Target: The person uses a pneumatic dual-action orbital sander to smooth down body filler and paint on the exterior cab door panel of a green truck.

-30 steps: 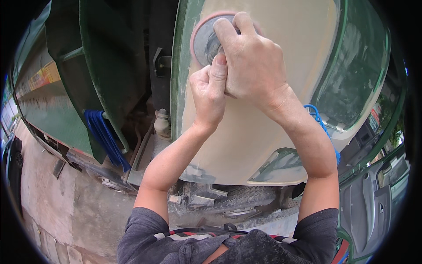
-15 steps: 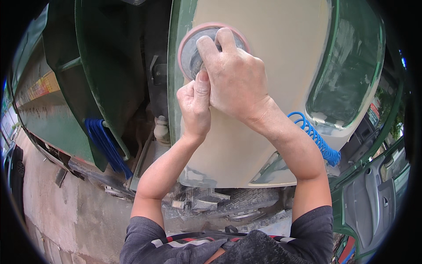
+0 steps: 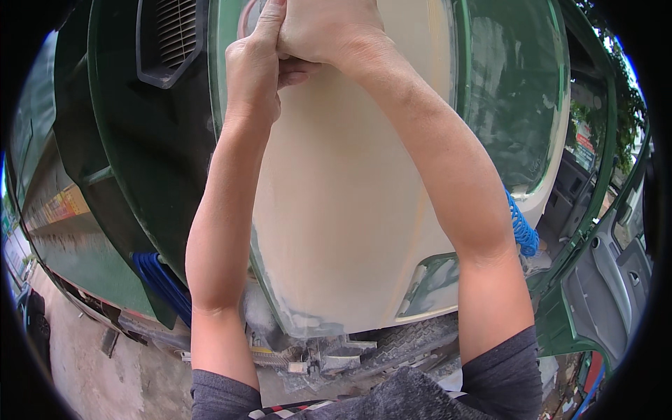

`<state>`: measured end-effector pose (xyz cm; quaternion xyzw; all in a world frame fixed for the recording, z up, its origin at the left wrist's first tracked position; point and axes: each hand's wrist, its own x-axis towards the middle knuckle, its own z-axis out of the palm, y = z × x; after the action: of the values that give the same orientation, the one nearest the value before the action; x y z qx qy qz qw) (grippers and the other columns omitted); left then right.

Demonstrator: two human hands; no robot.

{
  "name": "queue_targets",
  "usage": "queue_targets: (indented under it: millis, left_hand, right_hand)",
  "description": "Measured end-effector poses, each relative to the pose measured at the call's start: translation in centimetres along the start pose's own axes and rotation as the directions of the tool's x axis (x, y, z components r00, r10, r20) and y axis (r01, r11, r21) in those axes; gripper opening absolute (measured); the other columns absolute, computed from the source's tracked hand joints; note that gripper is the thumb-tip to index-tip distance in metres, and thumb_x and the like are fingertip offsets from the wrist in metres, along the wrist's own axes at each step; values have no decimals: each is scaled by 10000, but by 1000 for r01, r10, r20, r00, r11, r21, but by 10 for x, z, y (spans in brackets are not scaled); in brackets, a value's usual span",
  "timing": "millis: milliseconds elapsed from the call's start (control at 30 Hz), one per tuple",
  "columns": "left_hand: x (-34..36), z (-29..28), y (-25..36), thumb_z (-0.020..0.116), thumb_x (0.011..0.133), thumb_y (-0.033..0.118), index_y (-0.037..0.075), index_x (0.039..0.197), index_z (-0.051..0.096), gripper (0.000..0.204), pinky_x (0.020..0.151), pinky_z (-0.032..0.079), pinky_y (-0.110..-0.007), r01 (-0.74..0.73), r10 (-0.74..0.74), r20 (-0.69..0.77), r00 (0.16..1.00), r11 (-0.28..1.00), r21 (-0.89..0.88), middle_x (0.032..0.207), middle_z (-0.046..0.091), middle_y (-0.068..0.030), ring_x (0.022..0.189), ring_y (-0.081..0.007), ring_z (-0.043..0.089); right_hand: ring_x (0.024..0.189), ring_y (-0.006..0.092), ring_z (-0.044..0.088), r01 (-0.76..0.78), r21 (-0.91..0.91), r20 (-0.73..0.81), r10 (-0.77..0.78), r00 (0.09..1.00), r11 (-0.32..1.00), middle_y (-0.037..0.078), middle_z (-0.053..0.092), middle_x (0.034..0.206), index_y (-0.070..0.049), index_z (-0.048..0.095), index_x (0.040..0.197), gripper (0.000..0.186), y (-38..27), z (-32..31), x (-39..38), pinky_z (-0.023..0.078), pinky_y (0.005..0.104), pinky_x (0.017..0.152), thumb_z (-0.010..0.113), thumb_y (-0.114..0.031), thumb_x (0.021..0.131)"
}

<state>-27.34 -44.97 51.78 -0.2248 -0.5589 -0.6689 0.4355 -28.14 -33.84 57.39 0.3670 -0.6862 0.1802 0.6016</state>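
Observation:
My right hand (image 3: 329, 29) is at the top edge of the view, closed over a round sander (image 3: 243, 17). Only a strip of the sander's pinkish disc rim shows; the rest is hidden or outside the picture. Pressed against it, my left hand (image 3: 250, 77) is also closed, thumb up and fingers curled under the right hand, seemingly around the sander's handle. The disc lies on the upper part of a beige, filler-coated vehicle body panel (image 3: 336, 203) with green borders. Pale dust covers both hands.
A coiled blue air hose (image 3: 521, 227) hangs behind my right forearm. Right of it is an open vehicle door (image 3: 605, 280). On the left stand a dark green body part with a vent grille (image 3: 176, 35) and a bundle of blue straps (image 3: 159, 280). A tyre (image 3: 413, 346) sits below the panel.
Both hands and the sander have moved farther up the panel, away from my body, and slightly left in view. My arms are straighter, and the view has shifted.

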Motion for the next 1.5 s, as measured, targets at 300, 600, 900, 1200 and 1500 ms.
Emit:
queue_targets:
  millis: [300, 600, 900, 1200, 1500]
  left_hand:
    - [-7, 81, -10, 592, 1005, 579, 65, 1075, 757, 545, 500, 488, -265, -8, 4, 83, 997, 998, 55, 771, 709, -63, 581, -148, 645]
    - [-7, 98, -25, 585, 1014, 562, 18, 1002, 757, 571, 530, 503, -244, 90, -96, 181, 979, 995, 41, 796, 724, -68, 630, -133, 666]
    - [-40, -2, -5, 577, 1038, 488, -14, 999, 731, 526, 434, 465, -200, 30, -29, -94, 995, 1000, 2, 702, 668, -44, 533, -90, 613]
    - [-66, 40, -31, 560, 1057, 453, 1, 892, 744, 515, 450, 476, -221, 56, -56, 23, 998, 998, 5, 676, 667, -45, 527, -102, 611]
    - [-74, 64, -43, 609, 1021, 500, 28, 762, 710, 548, 455, 516, -237, 51, -62, 139, 988, 995, 85, 639, 649, -54, 521, -116, 628]
  right_hand:
    - [1015, 473, 673, -53, -40, -57, 50, 997, 998, 268, 663, 1117, -13, 605, 1082, 346, 73, -32, -17, 555, 528, 884, 664, -242, 829]
    - [978, 494, 670, 169, -41, -220, -174, 960, 985, 294, 666, 1077, 22, 635, 1058, 362, 107, -38, -32, 549, 541, 857, 662, -246, 817]
    - [875, 291, 759, 20, -15, 112, -18, 994, 1000, 208, 626, 1167, 9, 627, 1168, 479, -9, 3, -32, 638, 368, 707, 770, -234, 781]
    - [856, 338, 755, -65, -25, 75, 67, 995, 998, 207, 621, 1098, 15, 608, 1122, 437, 33, -20, -76, 632, 415, 685, 741, -227, 783]
    - [777, 376, 749, -111, -40, -24, 110, 994, 993, 201, 627, 1066, -5, 581, 1085, 411, 61, -32, -101, 627, 448, 649, 741, -214, 769]
